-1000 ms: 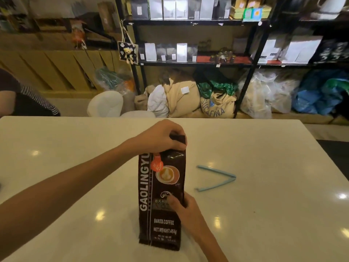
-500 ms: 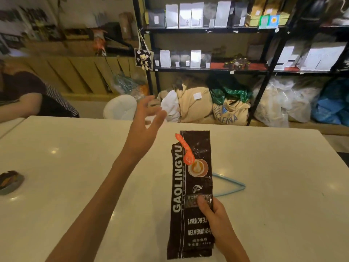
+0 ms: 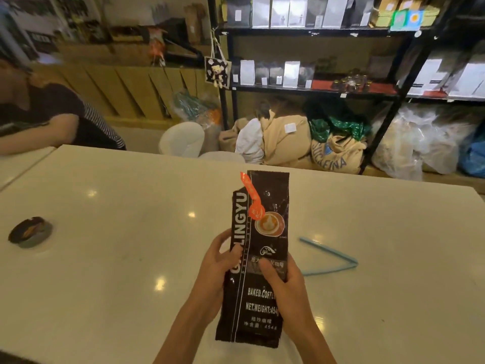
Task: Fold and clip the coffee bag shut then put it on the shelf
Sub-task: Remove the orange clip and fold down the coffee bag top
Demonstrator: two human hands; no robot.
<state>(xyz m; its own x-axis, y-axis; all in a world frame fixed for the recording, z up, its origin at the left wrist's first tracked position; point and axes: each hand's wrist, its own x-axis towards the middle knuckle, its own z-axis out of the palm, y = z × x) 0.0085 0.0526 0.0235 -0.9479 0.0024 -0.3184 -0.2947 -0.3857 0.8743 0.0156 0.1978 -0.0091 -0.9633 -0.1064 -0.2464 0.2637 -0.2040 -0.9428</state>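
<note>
Now both thumbs are pressing on the front of the coffee bag [image 3: 258, 261], with the other fingers curling behind it. The left hand [image 3: 215, 269] is gripping its left edge and the right hand [image 3: 284, 285] its right edge. Half a second ago the left hand was up in the air, open. The bag is tall, dark and shiny, standing on the smooth white table [image 3: 118, 258]. A thin blue clip [image 3: 332, 260] is lying open just beside it.
</note>
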